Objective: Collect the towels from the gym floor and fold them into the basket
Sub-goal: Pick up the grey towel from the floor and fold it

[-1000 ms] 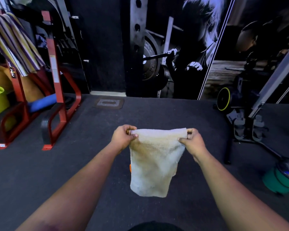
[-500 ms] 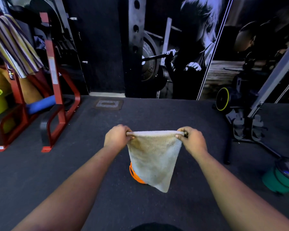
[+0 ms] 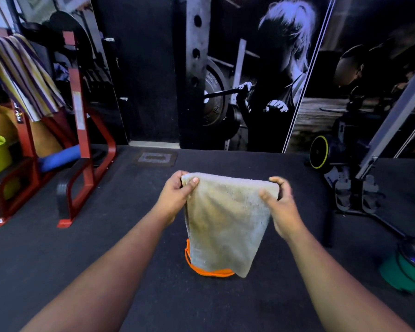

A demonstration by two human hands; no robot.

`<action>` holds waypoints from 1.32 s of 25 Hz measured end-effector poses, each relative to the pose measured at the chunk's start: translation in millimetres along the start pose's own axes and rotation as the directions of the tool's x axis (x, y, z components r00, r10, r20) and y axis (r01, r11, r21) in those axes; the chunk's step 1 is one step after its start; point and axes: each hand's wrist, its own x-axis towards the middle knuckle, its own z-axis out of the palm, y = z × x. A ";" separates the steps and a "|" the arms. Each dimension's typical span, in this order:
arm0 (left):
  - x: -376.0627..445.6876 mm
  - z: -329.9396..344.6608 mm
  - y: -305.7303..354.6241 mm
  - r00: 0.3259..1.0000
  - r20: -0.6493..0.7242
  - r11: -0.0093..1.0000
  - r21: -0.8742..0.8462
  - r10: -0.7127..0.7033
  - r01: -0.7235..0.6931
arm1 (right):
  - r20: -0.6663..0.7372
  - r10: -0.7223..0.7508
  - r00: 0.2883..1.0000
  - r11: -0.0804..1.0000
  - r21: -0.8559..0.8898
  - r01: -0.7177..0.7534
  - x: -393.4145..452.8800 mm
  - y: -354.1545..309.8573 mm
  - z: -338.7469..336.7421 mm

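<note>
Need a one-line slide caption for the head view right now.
Both hands, left hand and right hand, hold a folded pale towel above the orange basket.

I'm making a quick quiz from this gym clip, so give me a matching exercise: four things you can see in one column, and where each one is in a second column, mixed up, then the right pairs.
Things:
1. pale towel
2. striped towel
3. orange basket
4. green weight plate

Places:
A. on the floor at the far right
B. draped over the red rack at the left
C. held up by its top corners between the left hand and right hand
D. on the floor, mostly hidden behind the hanging towel

Pairs: 1-C, 2-B, 3-D, 4-A
</note>
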 end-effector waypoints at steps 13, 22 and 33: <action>-3.7 -0.2 -11.6 0.960 0.073 0.929 -0.241 -0.270 0.280 | 0.139 0.284 0.949 0.950 0.097 -0.298 -2.4 14.2 -3.0; -22.5 26.7 -65.1 0.945 0.000 0.944 -0.041 -0.327 0.326 | -0.113 0.202 0.973 0.941 -0.253 -0.225 3.1 46.5 -34.6; -20.9 56.5 -89.1 0.906 0.010 0.902 0.101 -0.423 0.420 | 0.043 0.313 0.949 0.950 -0.019 -0.312 10.6 43.0 -76.3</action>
